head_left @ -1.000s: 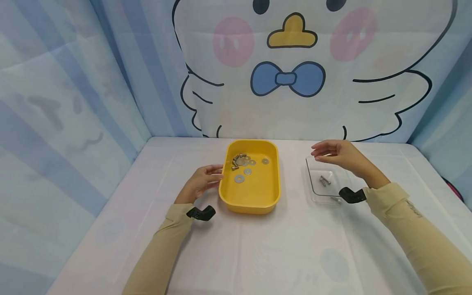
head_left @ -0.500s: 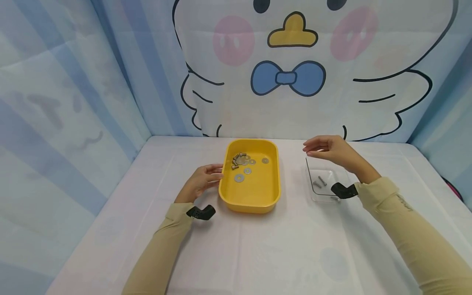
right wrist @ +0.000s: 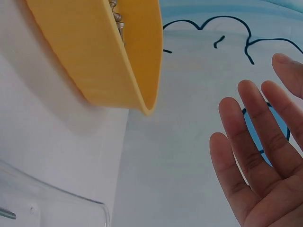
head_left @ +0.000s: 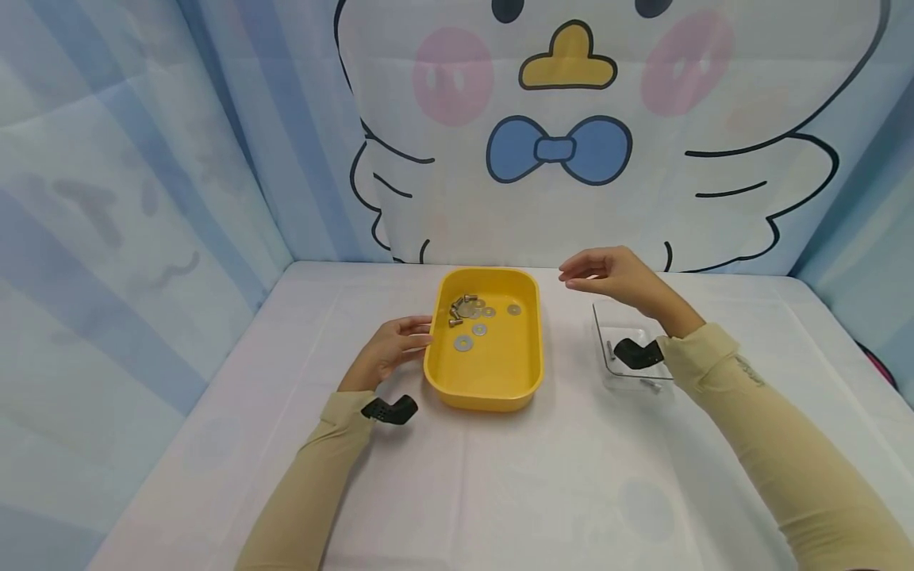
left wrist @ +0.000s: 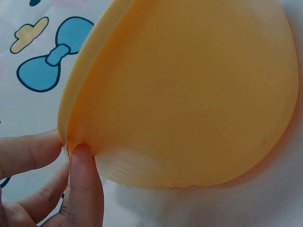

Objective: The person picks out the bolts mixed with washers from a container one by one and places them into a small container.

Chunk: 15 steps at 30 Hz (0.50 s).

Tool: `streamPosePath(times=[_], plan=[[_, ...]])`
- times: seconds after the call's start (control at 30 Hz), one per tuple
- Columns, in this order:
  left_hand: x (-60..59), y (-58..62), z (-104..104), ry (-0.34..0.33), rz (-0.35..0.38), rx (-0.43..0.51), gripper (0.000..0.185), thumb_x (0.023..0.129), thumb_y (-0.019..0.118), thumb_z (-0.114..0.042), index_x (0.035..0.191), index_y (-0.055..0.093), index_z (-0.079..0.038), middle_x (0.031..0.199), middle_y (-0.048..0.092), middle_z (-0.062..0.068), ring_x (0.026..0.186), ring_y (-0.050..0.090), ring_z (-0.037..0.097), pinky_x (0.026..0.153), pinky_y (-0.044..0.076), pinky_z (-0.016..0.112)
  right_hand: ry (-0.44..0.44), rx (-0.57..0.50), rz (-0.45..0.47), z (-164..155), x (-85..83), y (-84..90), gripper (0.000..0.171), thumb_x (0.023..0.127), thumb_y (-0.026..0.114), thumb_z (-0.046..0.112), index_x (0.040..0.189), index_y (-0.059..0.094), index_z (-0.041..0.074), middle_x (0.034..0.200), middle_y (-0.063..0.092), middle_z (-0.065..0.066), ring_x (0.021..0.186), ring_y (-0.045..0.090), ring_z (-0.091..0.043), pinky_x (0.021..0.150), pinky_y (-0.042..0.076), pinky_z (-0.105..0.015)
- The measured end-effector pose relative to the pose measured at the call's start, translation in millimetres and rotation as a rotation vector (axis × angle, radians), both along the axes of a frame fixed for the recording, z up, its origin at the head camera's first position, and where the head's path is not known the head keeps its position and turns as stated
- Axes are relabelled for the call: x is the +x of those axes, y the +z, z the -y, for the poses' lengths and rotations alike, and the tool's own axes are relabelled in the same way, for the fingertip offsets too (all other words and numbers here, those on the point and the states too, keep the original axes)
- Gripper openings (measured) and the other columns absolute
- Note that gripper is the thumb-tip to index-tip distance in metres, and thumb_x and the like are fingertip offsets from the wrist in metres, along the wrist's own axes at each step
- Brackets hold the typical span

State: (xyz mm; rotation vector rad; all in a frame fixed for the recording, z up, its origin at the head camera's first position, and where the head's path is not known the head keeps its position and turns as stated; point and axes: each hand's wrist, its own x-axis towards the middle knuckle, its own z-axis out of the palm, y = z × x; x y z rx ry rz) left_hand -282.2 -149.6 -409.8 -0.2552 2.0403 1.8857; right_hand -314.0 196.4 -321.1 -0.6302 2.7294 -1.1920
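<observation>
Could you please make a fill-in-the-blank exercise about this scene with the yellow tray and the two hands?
1. The left hand touches the outer wall of the ____ tray.
2. The right hand hovers in the air with its fingers straight and holds ____.
3. The washers and screws lie ____ the yellow tray.
4. The clear tray stands on the ____ side of the yellow tray, as the person sees it.

Missing words: yellow; nothing; inside; right

Yellow tray (head_left: 485, 381): bare tabletop all round. Left hand (head_left: 389, 349) blocks its left rim; clear tray (head_left: 605, 365) sits well right, open gap between.
</observation>
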Motion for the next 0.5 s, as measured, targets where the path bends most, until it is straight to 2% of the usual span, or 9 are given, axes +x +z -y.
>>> streamPosePath(times=[0.27,0.5], plan=[[0.4,-0.7,0.9,0.0,-0.006,0.0,0.048,0.09,0.059,-0.004,0.137,0.047,-0.008,0.135,0.05,0.014,0.114,0.055,0.022,0.104,0.046,0.037,0.013,-0.003,-0.001,15.2,-10.5,4.6,0.033,0.088,0.067,0.024,0.116,0.064,0.007,0.113,0.066,-0.012,0.102,0.064,-0.024,0.093,0.054,-0.04],[0.6,-1.2,1.1,-0.006,-0.012,0.001,0.048,0.09,0.059,-0.004,0.137,0.047,-0.008,0.135,0.049,0.014,0.117,0.054,0.025,0.104,0.046,0.038,0.036,-0.004,-0.011,29.5,-17.2,7.7,0.031,0.088,0.067,0.023,0.114,0.065,0.006,0.113,0.066,-0.013,0.102,0.064,-0.024,0.094,0.053,-0.041]])
